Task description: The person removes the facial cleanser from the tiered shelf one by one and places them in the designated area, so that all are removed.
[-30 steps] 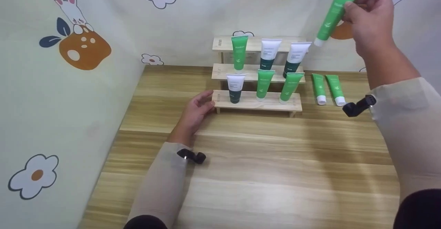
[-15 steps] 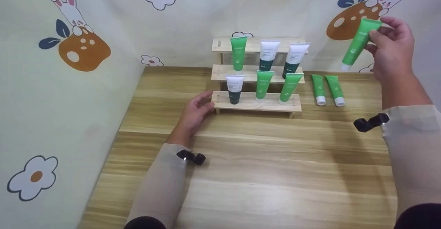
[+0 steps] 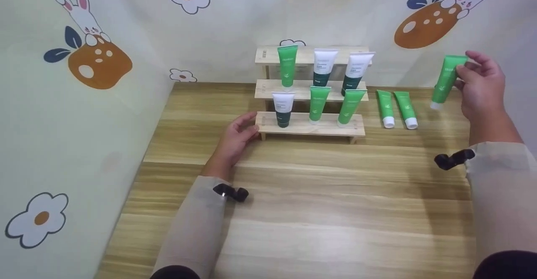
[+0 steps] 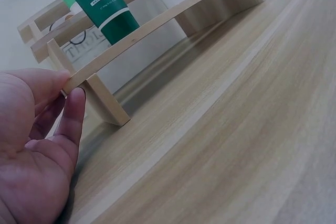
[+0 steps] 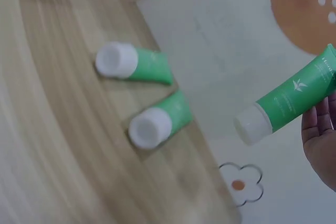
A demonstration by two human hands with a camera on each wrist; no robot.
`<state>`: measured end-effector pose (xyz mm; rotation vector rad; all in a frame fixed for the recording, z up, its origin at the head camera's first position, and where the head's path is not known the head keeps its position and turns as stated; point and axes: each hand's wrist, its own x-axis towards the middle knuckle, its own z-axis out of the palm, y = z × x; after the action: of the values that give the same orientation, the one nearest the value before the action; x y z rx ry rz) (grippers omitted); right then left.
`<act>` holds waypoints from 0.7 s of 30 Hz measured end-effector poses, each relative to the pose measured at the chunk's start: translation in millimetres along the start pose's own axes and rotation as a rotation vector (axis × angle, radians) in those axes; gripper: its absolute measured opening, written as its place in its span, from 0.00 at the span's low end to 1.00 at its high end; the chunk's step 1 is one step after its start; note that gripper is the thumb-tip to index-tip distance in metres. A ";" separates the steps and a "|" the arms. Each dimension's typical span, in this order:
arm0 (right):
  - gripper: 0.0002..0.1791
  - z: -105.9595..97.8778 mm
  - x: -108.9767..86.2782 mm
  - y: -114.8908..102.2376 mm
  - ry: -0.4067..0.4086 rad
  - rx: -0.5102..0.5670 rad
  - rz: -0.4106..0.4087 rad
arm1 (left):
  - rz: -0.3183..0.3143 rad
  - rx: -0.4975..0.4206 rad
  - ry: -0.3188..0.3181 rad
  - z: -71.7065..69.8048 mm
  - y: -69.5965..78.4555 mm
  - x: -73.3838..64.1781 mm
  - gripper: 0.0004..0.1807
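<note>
Right of the rack, my right hand [image 3: 482, 84] pinches a green squeeze tube [image 3: 448, 82] near its flat top end, white cap downward. The right wrist view shows that tube [image 5: 296, 93] held clear of the table. My left hand [image 3: 235, 138] pinches the left end of the bottom shelf of a three-step wooden display rack [image 3: 323, 130]; thumb and finger [image 4: 71, 103] meet at the shelf corner. On the rack's bottom shelf stand a white-and-dark-green tube [image 3: 283, 108] and two green tubes. One green tube [image 3: 287, 67] and two white-and-dark-green tubes stand on the middle shelf.
Two green tubes [image 3: 386, 109] lie side by side on the wooden table [image 3: 319, 195], right of the rack, caps toward me. A patterned cloth wall [image 3: 226, 27] closes off the back and left. The rack's top shelf [image 3: 348, 55] stands close to it.
My right hand has carried its green tube down and to the right, from beside the rack's top to beyond the two lying tubes. The left hand has stayed on the shelf end.
</note>
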<state>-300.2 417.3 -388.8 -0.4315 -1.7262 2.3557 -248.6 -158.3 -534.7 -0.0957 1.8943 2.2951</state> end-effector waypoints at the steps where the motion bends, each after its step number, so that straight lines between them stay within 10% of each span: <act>1: 0.28 -4.2 1.4 3.6 0.004 -0.029 0.016 | -0.002 0.001 0.003 -0.4 0.2 -0.3 0.29; 12: 0.32 -33.6 15.4 46.0 0.058 -0.149 0.130 | -0.022 0.013 0.014 -0.5 -0.3 -0.4 0.29; 21: 0.32 -29.7 23.6 75.1 0.231 -0.145 0.063 | -0.003 -0.010 0.010 0.5 -1.5 0.4 0.28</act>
<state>-310.8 428.6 -471.6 -0.7592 -1.8018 2.1296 -248.7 -157.5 -536.2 -0.1109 1.8865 2.3065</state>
